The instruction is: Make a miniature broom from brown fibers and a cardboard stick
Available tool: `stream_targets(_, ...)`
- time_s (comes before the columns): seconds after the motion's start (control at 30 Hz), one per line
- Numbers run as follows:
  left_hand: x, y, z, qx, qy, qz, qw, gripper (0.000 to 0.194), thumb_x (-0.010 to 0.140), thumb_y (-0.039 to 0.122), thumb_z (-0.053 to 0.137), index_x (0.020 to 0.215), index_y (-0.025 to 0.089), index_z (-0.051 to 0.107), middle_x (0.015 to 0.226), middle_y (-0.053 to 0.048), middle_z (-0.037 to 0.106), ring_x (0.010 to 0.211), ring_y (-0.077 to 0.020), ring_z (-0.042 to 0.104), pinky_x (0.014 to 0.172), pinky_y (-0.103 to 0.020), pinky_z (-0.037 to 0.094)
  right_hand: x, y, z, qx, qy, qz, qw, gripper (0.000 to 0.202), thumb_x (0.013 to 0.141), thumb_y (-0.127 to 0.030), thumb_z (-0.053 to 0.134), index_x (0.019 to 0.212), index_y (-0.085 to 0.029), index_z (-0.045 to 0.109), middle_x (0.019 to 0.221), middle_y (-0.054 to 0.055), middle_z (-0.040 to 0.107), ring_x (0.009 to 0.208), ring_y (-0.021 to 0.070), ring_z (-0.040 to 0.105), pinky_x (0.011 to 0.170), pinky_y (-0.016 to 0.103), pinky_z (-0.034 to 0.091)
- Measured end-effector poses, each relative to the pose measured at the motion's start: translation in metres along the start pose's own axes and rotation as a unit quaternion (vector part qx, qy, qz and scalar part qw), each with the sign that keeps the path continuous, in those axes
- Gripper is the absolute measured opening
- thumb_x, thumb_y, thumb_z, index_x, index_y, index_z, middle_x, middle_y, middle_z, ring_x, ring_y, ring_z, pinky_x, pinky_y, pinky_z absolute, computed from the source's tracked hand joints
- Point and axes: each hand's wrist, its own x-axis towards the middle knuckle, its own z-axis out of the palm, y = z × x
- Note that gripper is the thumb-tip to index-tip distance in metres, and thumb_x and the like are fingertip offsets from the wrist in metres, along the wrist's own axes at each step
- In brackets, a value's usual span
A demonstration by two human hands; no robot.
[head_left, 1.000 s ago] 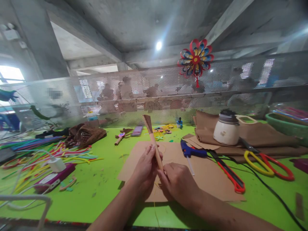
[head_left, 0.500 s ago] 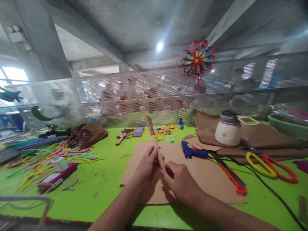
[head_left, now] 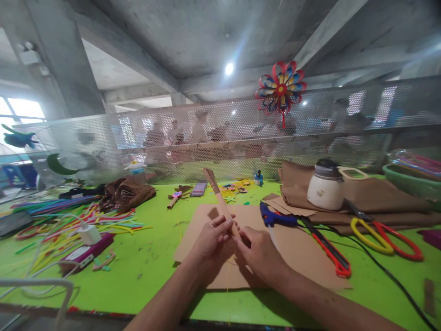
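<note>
A slim tan paper roll [head_left: 223,205] with a darker brown, flared top slants up and to the left in front of me. My left hand [head_left: 215,232] has its fingers wrapped round the lower part of the roll. The bottom end is pinched by my right hand [head_left: 257,250], just to the right. Both hands are above a flat brown cardboard sheet [head_left: 296,253] on the green table [head_left: 151,285]. A thin yellow strand hangs below the hands.
To the right lie a blue glue gun [head_left: 277,217], a red cutter [head_left: 332,253], scissors [head_left: 372,235], and a white jar [head_left: 325,186] on folded brown cloth. Colourful strips [head_left: 113,225] and a power strip [head_left: 89,252] are at left. A perforated screen [head_left: 213,147] stands behind.
The roll's top has tilted slightly further left. My left hand has shifted down a little along the roll, its fingers now lying across it.
</note>
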Motion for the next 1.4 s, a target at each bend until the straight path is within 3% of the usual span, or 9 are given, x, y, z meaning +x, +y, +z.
stream_targets(0.13,0.001,0.001,-0.003,-0.008,-0.022,-0.004,1.000,0.023,0.071,0.014,0.071,0.093,0.009,0.064,0.065,-0.004,0.062,0.055,-0.0101,0.058,0.054,-0.019,0.046,-0.004,-0.002,-0.001,-0.034,0.010,-0.026,0.999,0.019,0.087,-0.029,0.055,0.076,-0.016,0.063,0.067,0.004,0.068,0.058,0.0161,0.060,0.056,0.024,0.036)
stream_targets(0.3,-0.002,0.013,-0.007,-0.004,-0.053,-0.010,0.999,0.029,0.074,0.016,0.070,0.102,0.008,0.065,0.075,-0.008,0.065,0.065,-0.0128,0.061,0.060,-0.021,0.047,-0.004,-0.006,-0.013,-0.013,0.048,-0.051,0.997,0.033,0.089,-0.043,0.052,0.073,-0.016,0.063,0.059,0.001,0.062,0.052,0.0131,0.053,0.054,0.023,0.036)
stream_targets(0.43,-0.004,0.020,-0.009,0.000,-0.052,-0.011,0.999,0.032,0.074,0.014,0.069,0.106,0.008,0.066,0.078,-0.008,0.065,0.069,-0.0127,0.061,0.062,-0.020,0.047,0.015,0.016,-0.034,-0.049,0.112,-0.006,0.993,0.038,0.092,-0.042,0.044,0.071,-0.017,0.062,0.058,0.001,0.061,0.053,0.0125,0.053,0.054,0.023,0.036)
stream_targets(0.5,-0.003,0.020,-0.011,0.002,-0.049,-0.014,0.999,0.031,0.075,0.014,0.069,0.106,0.009,0.066,0.079,-0.008,0.065,0.070,-0.0130,0.061,0.063,-0.021,0.048,0.028,0.038,-0.047,-0.144,0.087,0.036,0.985,0.031,0.091,-0.035,0.045,0.074,-0.017,0.064,0.066,0.003,0.066,0.062,0.0150,0.057,0.061,0.024,0.038)
stream_targets(0.57,0.000,0.018,-0.013,0.000,-0.043,-0.020,0.999,0.030,0.076,0.014,0.068,0.105,0.010,0.066,0.077,-0.008,0.065,0.069,-0.0134,0.061,0.065,-0.024,0.050,0.039,0.061,-0.059,-0.270,0.001,0.072,0.960,0.025,0.087,-0.023,0.045,0.077,-0.017,0.067,0.084,0.008,0.068,0.083,0.0194,0.060,0.071,0.026,0.038)
stream_targets(0.67,0.004,0.014,-0.017,-0.008,-0.031,-0.036,0.999,0.029,0.076,0.011,0.067,0.105,0.009,0.066,0.074,-0.008,0.064,0.067,-0.0140,0.061,0.066,-0.026,0.051,0.045,0.090,-0.072,-0.304,-0.065,0.093,0.946,0.019,0.074,-0.011,0.053,0.081,-0.014,0.070,0.089,0.014,0.069,0.089,0.0254,0.059,0.071,0.029,0.037)
stream_targets(0.8,0.008,0.010,-0.021,-0.015,-0.024,-0.042,0.999,0.029,0.075,0.009,0.067,0.104,0.007,0.066,0.073,-0.008,0.063,0.064,-0.0123,0.061,0.064,-0.024,0.051,0.041,0.105,-0.072,-0.318,-0.120,0.078,0.937,0.034,0.069,-0.003,0.053,0.097,-0.012,0.069,0.098,0.015,0.066,0.096,0.0258,0.056,0.077,0.029,0.036)
stream_targets(1.13,0.009,0.009,-0.026,-0.005,-0.015,-0.045,0.999,0.022,0.073,0.012,0.070,0.094,0.007,0.067,0.069,-0.007,0.063,0.055,-0.0127,0.058,0.059,-0.027,0.049,0.050,0.117,-0.060,-0.345,-0.147,0.044,0.926,0.032,0.071,-0.002,0.056,0.100,-0.010,0.066,0.107,0.018,0.059,0.104,0.0297,0.048,0.089,0.034,0.033)
stream_targets(1.4,0.007,0.005,-0.028,-0.035,0.021,-0.057,0.998,0.025,0.075,0.015,0.067,0.099,0.010,0.064,0.062,-0.003,0.057,0.053,-0.0134,0.056,0.052,-0.025,0.044,0.059,0.118,-0.067,-0.287,-0.098,0.054,0.951,0.030,0.069,-0.010,0.058,0.098,-0.015,0.068,0.103,0.013,0.065,0.098,0.0270,0.055,0.083,0.032,0.038)
